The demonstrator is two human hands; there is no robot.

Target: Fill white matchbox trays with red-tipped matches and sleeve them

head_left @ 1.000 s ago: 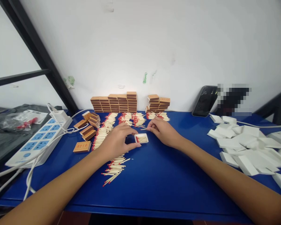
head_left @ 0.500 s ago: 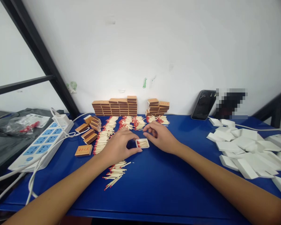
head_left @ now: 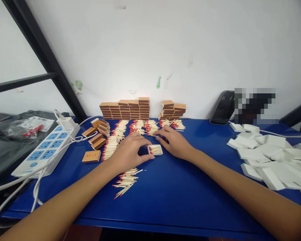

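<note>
A small white matchbox tray [head_left: 162, 152] lies on the blue tabletop, gripped between the thumb and fingers of my left hand [head_left: 131, 149]. Several red-tipped matches [head_left: 155, 150] lie inside it. Behind the tray, at the near end of a pile of matches [head_left: 152, 126], my right hand [head_left: 174, 142] has its thumb and index finger closed on a match [head_left: 153, 135]. A long row of matches [head_left: 111, 143] runs to the left of my left hand, partly hidden by it. A loose bunch of matches [head_left: 126, 180] is nearer the front.
Stacked matchboxes [head_left: 125, 111] and a smaller stack [head_left: 171, 110] line the wall. Loose matchbox sleeves [head_left: 98, 142] sit by a power strip [head_left: 46, 147] with cables at left. White trays [head_left: 266, 154] are heaped at right, below a leaning phone [head_left: 222, 107].
My right hand has moved from beside the tray to the matches behind it, its fingertips closing on one. My left hand keeps hold of the tray. The camera view has shifted slightly.
</note>
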